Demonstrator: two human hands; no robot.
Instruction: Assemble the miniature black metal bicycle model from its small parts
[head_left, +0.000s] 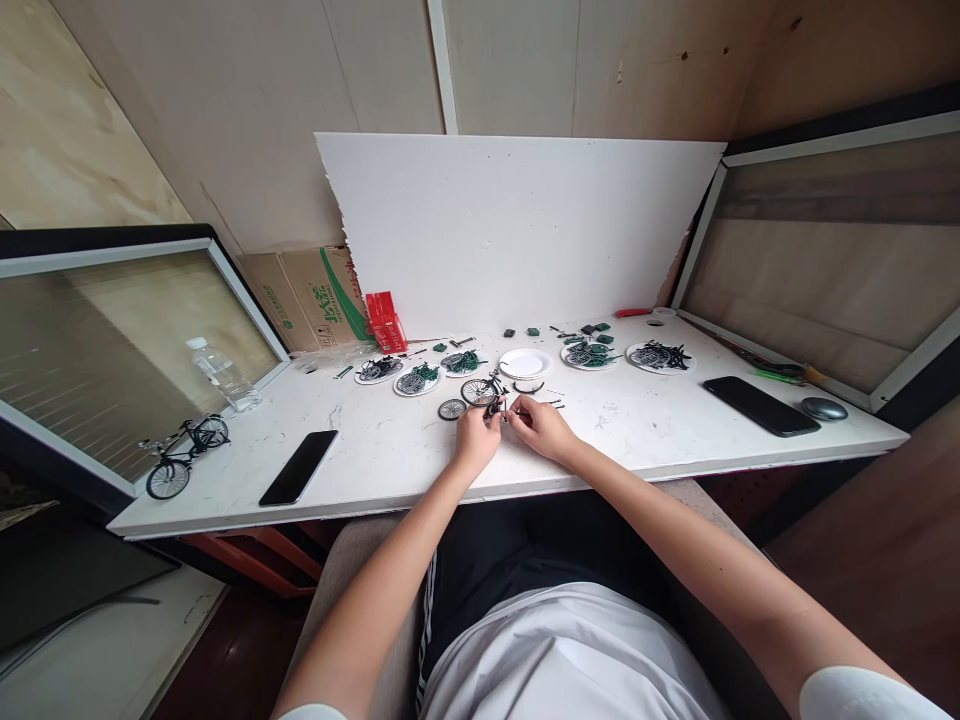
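Note:
My left hand (477, 440) is closed in a pinch around a small black model bicycle part (493, 408). Close beside it, my right hand (543, 428) has its fingertips pressed together at the same part; whatever lies between them is too small to name. Just beyond my hands is a partly built model bicycle (480, 390) with a spoked black wheel. A loose spoked wheel (451, 409) lies left of my left hand. Thin black pieces (529, 388) are scattered past my right hand.
Paper plates with black and green parts (417, 378) line the back around a white plate (525, 372). At left are a finished model bicycle (187, 450), a water bottle (223, 375) and a phone (298, 467). Another phone (761, 405) and a mouse (823, 408) lie right.

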